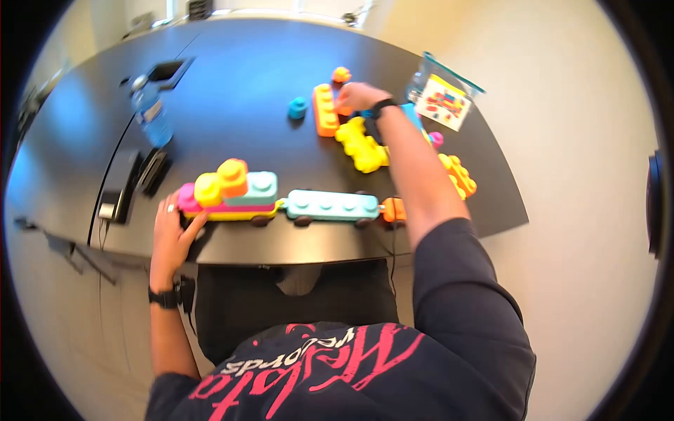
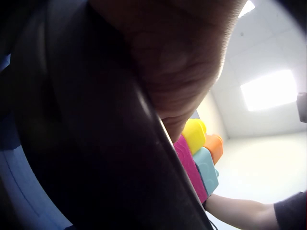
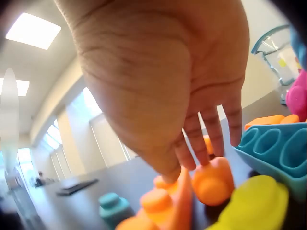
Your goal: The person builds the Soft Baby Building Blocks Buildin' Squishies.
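Note:
A toy train of building blocks stands along the table's near edge. Its left car (image 1: 232, 210) has a pink and yellow base with yellow, orange, pink and pale-blue blocks on top. My left hand (image 1: 172, 228) holds this car's left end, thumb on the near side; its fingertips are partly hidden. A pale-blue four-stud car (image 1: 333, 205) and an orange piece (image 1: 394, 210) follow on the right. My right hand (image 1: 361, 97) reaches over the loose blocks, its fingers extended down to a small orange block (image 3: 213, 181). Its thumb is close to a long orange block (image 3: 165, 206).
Yellow blocks (image 1: 364, 146) lie near my right wrist, with a teal block (image 1: 298, 108) farther left. Behind stands a clear bag with a picture card (image 1: 444, 102). A water bottle (image 1: 152, 112) and a black box (image 1: 121, 184) are at left.

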### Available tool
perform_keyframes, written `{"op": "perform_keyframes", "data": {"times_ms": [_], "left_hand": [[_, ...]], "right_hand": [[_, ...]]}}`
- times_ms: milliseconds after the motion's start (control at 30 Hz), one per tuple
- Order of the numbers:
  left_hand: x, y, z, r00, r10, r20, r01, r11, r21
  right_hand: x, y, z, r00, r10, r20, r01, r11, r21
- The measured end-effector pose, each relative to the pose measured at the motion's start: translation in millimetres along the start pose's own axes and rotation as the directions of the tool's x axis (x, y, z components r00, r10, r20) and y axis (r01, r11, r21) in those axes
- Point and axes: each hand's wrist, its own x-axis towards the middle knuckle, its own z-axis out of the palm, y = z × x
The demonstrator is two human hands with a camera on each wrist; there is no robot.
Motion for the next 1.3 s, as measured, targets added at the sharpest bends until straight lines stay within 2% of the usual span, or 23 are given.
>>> {"op": "perform_keyframes", "data": {"times_ms": [67,133,167,267,300,333,367,400,433,467,533,600,700,833,967,1000,1067,1100,1133,1200,1233,1300], "left_hand": [[-1,5,-2,1.000,-0.004,-0.004,0.004,1.000,0.000],[0,9,-5,0.997,-0.069,0.029,0.070,0.997,-0.019],[-1,7,-4,1.000,-0.010,-0.011,0.010,1.000,0.012],[-1,7,-4,0.999,-0.035,0.015,0.035,0.999,-0.023],[1,0,2,0.998,0.052,-0.044,-0.052,0.999,-0.001],[1,-8,6,0.989,0.115,-0.091,-0.112,0.993,0.036],[3,7,1,0.995,0.064,-0.073,-0.068,0.996,-0.056],[2,11,-4,0.994,0.096,-0.054,-0.097,0.995,-0.011],[2,7,-4,0.994,0.097,-0.042,-0.097,0.995,0.007],[0,5,-7,0.999,0.035,-0.005,-0.035,0.999,0.005],[0,3,-6,1.000,0.011,-0.015,-0.011,1.000,0.029],[2,2,-6,1.000,-0.011,-0.009,0.012,0.999,0.037],[1,6,-7,1.000,-0.001,-0.026,0.002,0.998,0.058],[1,-1,-3,0.997,0.053,-0.057,-0.048,0.994,0.094],[1,1,-4,0.998,0.041,-0.043,-0.035,0.991,0.130],[1,2,-5,0.999,0.037,-0.026,-0.034,0.990,0.136],[2,2,-5,0.997,0.068,-0.019,-0.064,0.986,0.152],[2,-1,-4,0.996,0.088,-0.028,-0.082,0.984,0.158],[2,1,-6,0.997,0.071,-0.006,-0.069,0.986,0.152],[2,2,-7,0.998,0.062,-0.002,-0.061,0.986,0.156],[3,-1,-4,0.997,0.077,-0.014,-0.074,0.985,0.157],[2,1,-7,0.997,0.073,-0.018,-0.070,0.987,0.145]], "right_hand": [[1,-7,17,0.994,-0.029,-0.105,0.020,0.996,-0.088],[-2,-11,25,0.987,0.060,-0.146,-0.076,0.991,-0.109],[-6,-19,22,0.984,0.097,-0.149,-0.111,0.990,-0.088],[18,-4,30,0.953,-0.011,-0.304,-0.041,0.986,-0.164],[29,8,32,0.882,-0.120,-0.455,0.059,0.987,-0.147],[-5,-21,-7,0.886,-0.100,-0.453,0.077,0.995,-0.068],[-1,-12,-20,0.835,-0.216,-0.507,0.247,0.969,-0.007],[-55,-59,-50,0.754,-0.194,-0.627,0.249,0.969,-0.001],[-75,-85,-70,0.870,-0.081,-0.487,0.240,0.931,0.274],[-84,-93,-79,0.895,-0.239,-0.376,0.395,0.816,0.421],[-144,-148,-81,0.855,-0.404,-0.325,0.519,0.669,0.532],[-186,-193,-67,0.711,-0.544,-0.446,0.687,0.673,0.274],[-214,-232,-36,0.745,-0.430,-0.511,0.636,0.690,0.346],[-215,-244,-15,0.810,-0.400,-0.429,0.550,0.772,0.320],[-210,-243,-16,0.787,-0.451,-0.421,0.598,0.725,0.342],[-207,-239,-16,0.796,-0.484,-0.364,0.593,0.744,0.308],[-212,-247,-19,0.758,-0.520,-0.393,0.606,0.784,0.130],[-212,-251,-18,0.790,-0.465,-0.401,0.588,0.760,0.277],[-208,-257,-16,0.781,-0.470,-0.412,0.597,0.754,0.273],[-196,-268,-9,0.700,-0.497,-0.514,0.654,0.735,0.180],[-188,-270,-4,0.774,-0.492,-0.399,0.606,0.759,0.239],[-184,-274,6,0.774,-0.464,-0.430,0.606,0.740,0.293]]}}
